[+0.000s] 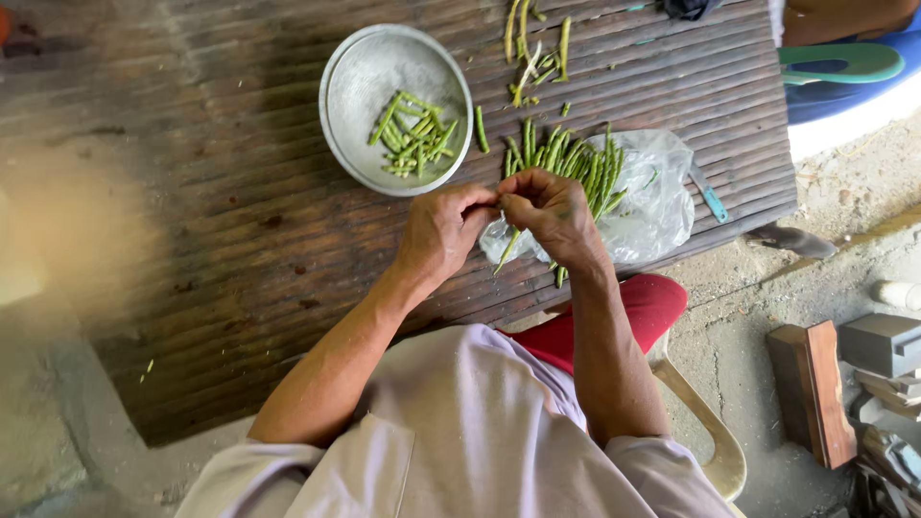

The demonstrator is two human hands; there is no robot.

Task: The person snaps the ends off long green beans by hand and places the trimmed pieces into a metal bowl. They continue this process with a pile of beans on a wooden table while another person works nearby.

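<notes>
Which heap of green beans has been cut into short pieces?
The beans in the metal bowl; the pile on the plastic bag and the scattered ones at the table's far edge are longer.

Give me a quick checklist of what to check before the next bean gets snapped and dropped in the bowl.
1. Bean held by both hands: ok. The left hand and right hand meet on one long green bean, whose end hangs below them.
2. Bowl in reach: ok. The metal bowl sits just above the left hand, with cut bean pieces inside.
3. Room in the bowl: ok, pieces cover only part of its bottom.
4. Supply left: ok. A pile of whole beans lies on the plastic bag.
5. Knife out of the way: ok. The knife lies at the bag's far edge.
6. Exact pinch point of the fingers: cannot tell.
</notes>
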